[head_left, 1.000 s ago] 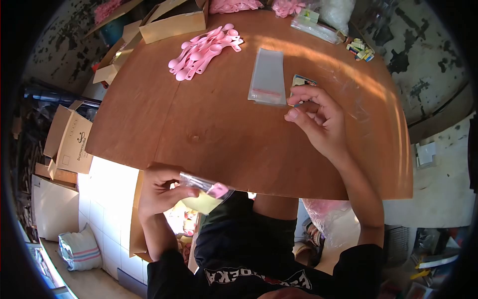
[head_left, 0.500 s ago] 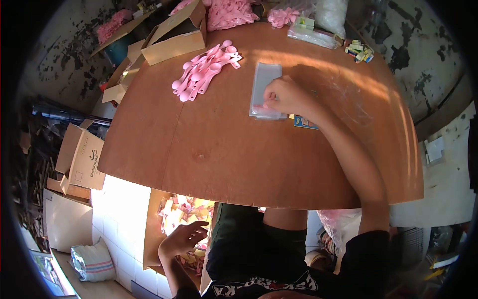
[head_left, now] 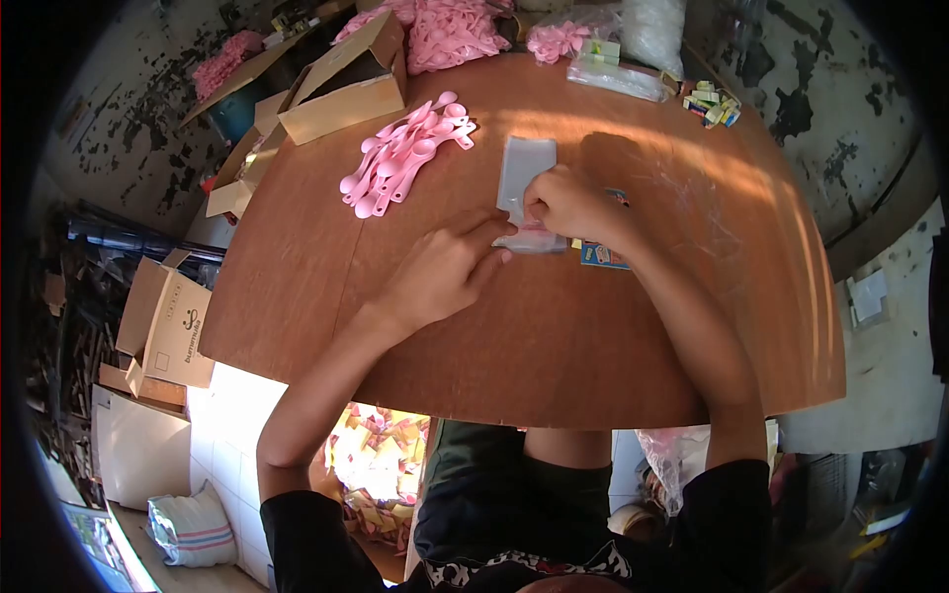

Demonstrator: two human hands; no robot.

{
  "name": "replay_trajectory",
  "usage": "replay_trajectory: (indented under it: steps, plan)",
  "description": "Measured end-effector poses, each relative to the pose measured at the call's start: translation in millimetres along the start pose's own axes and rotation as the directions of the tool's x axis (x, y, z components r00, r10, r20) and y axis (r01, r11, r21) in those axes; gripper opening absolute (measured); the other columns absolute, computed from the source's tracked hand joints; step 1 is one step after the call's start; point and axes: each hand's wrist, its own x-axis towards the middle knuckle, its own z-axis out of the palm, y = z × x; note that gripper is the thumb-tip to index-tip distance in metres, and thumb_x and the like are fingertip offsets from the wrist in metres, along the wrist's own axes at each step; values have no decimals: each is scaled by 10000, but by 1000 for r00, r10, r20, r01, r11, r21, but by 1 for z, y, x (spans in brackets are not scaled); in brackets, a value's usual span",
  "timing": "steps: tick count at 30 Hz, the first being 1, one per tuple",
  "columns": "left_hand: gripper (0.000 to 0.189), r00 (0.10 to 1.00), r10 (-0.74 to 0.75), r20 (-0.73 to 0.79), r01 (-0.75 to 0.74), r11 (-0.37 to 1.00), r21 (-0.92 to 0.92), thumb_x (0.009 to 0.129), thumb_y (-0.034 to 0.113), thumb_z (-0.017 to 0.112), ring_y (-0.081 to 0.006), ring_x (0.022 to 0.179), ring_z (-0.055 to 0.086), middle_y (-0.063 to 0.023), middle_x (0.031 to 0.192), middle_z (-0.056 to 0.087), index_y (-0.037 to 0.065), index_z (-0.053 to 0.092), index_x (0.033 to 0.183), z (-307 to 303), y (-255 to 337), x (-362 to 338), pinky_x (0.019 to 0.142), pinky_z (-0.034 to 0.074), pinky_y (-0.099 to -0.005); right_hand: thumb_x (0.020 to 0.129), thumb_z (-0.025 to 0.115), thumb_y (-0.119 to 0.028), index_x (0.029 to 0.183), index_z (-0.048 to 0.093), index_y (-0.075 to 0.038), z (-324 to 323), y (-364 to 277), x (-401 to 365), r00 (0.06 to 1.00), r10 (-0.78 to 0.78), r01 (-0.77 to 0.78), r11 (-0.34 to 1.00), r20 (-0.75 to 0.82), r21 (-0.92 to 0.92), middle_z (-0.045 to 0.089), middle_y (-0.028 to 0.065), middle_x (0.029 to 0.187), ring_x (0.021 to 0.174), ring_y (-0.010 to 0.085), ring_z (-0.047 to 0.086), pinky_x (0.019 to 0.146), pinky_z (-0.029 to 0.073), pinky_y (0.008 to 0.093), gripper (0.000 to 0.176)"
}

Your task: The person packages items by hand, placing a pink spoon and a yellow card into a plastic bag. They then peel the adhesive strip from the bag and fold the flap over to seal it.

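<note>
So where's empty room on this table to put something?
The round brown wooden table is bare right of the right hand, and this side of the pile of pink plastic spoons, left of the left hand. Its far rim is crowded.

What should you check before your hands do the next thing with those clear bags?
1. Right hand has its grip on the stack of clear bags: ok, fingers curled at its near end.
2. Only one bag in that grip: cannot tell, the fingers hide it.
3. Left hand at the stack: ok, fingertips reach its near corner.
4. Pink spoons apart from the stack: ok, heaped to its left.
5. Small card uncovered: not ok, the right wrist lies partly over it.
</note>
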Motion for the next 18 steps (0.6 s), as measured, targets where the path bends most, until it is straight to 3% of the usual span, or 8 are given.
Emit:
replay_trajectory:
  steps: [4,7,9,12,13,15,17,18]
  plan:
    - [218,986,168,-21,-161,969,185,881,155,633,-335,1042,602,-141,1138,621,7,648,1040,28,-28,12,913,482,-416,793,602,-87,812,703,-26,-9,9,2,995,40,-37,999,87,-37,680,158,790,763,323,667,700,513,416,119]
    - [222,988,157,5,-156,972,174,892,182,620,-326,1061,590,-133,1125,623,7,651,1026,32,-29,12,944,464,-413,843,594,-112,842,691,-21,-25,5,4,993,101,-93,988,-55,127,679,152,794,740,316,659,684,511,408,133]
    - [219,990,142,-5,-139,976,166,897,188,614,-321,1065,586,-128,1118,626,6,654,1012,32,-31,7,949,459,-414,879,586,-126,856,680,-22,-52,-13,7,906,96,-125,991,-412,-44,667,140,792,724,296,646,675,504,391,142]
    - [269,980,198,22,-198,961,193,870,182,647,-351,1105,551,-153,1161,597,12,620,1077,32,-38,7,972,441,-425,885,583,-134,823,670,-24,-78,-53,-3,937,-36,41,999,-347,9,648,136,784,725,292,634,669,495,381,154]
    - [338,981,144,-127,-127,983,136,840,161,679,-355,1144,530,-168,1207,570,18,586,1132,33,-36,6,982,431,-427,885,583,-134,823,670,-24,-75,-56,-7,940,-35,38,999,-340,3,648,136,784,725,292,634,669,495,381,154]
    - [426,959,80,-273,-67,996,56,810,140,711,-359,1182,508,-182,1254,543,24,553,1188,31,-31,7,992,421,-430,872,604,-133,813,660,-24,-71,-63,-16,974,-224,209,948,-36,-241,633,126,783,722,300,618,660,486,378,136]
    - [570,882,213,-421,-272,959,-85,763,109,733,-341,1237,466,-165,1343,480,69,480,1272,21,-28,12,1042,366,-459,856,625,-118,812,656,-22,-66,-81,-21,970,-243,241,968,-24,-68,631,114,782,723,309,611,660,492,369,110]
    - [457,884,261,-387,-302,952,-47,767,70,744,-276,1182,552,-153,1262,578,48,578,1191,14,-26,13,983,431,-395,853,633,-110,819,656,-21,-63,-87,-23,970,-239,240,971,-49,15,630,110,777,720,302,615,665,496,364,98]
